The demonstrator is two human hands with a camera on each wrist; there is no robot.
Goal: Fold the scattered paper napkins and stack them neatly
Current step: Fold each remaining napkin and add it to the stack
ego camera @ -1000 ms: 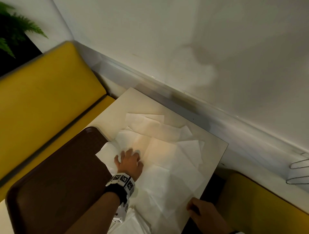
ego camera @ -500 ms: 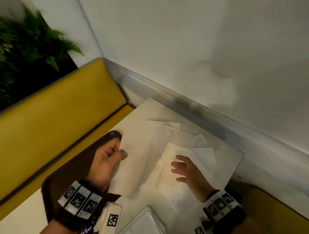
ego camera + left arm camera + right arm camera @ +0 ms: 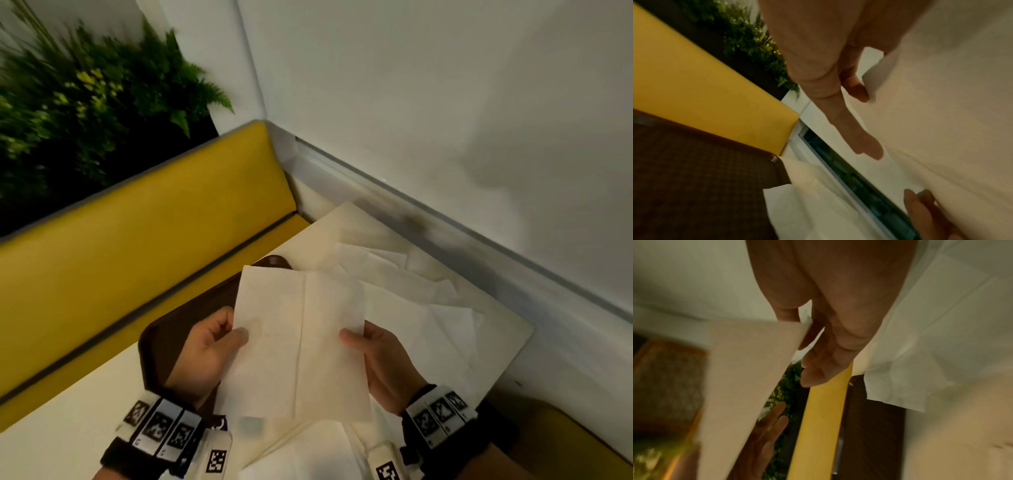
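Lifted napkin [image 3: 301, 342] now pinched by both hands; left hand [image 3: 202, 356], right hand [image 3: 383, 363]

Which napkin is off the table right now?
The napkin held up between the left hand and right hand, each pinching a side edge. The other napkins lie flat and overlapping on the table behind it.

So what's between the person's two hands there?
One napkin, held up between the left hand and right hand, each pinching a side edge; clearest in the head view.
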